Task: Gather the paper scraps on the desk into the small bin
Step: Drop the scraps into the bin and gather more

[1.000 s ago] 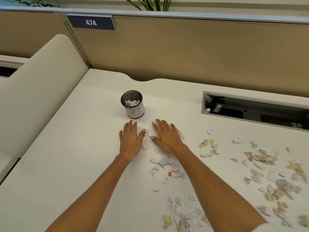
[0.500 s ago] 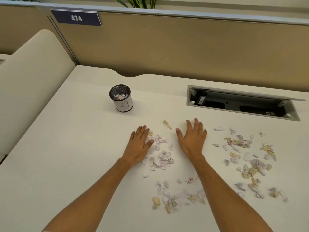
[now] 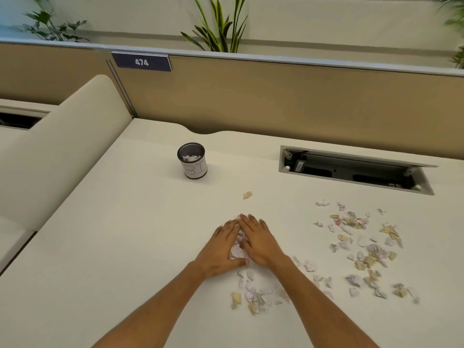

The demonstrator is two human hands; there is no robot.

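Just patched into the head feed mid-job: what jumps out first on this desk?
Two bare hands, the left hand and right hand, pressed together around a small heap of scraps at the desk's centre. To their right lies a wide scatter of paper scraps, with another clump between the forearms. Beyond the hands stands the small bin, already holding some paper.
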